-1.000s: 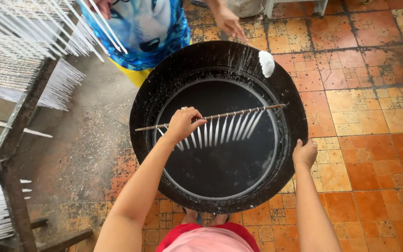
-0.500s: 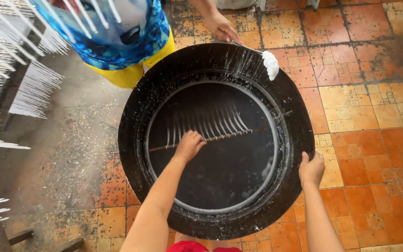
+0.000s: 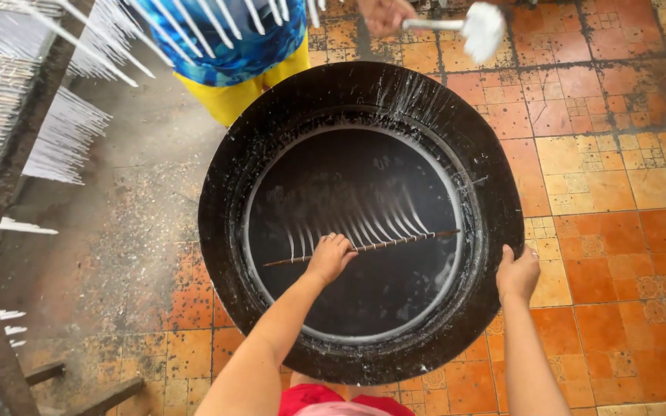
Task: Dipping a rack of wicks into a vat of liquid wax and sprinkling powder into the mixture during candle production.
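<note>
Head view is showing the left hand (image 3: pixel 331 256) reaching forward over the black vat (image 3: pixel 271 139), fingers curling around one thin stick (image 3: pixel 395 243). One stick is hanging over the dark liquid, its long axis running left to right, tilting slightly up rightward, with about ten white strands trailing from it. The right hand (image 3: pixel 516 275) is gripping the vat's rim, fingers folding over it.

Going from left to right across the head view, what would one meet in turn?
Wooden rack of white sticks → black vat's left rim → left hand gripping the dipping rod → right hand on the rim → orange floor tiles.
</note>
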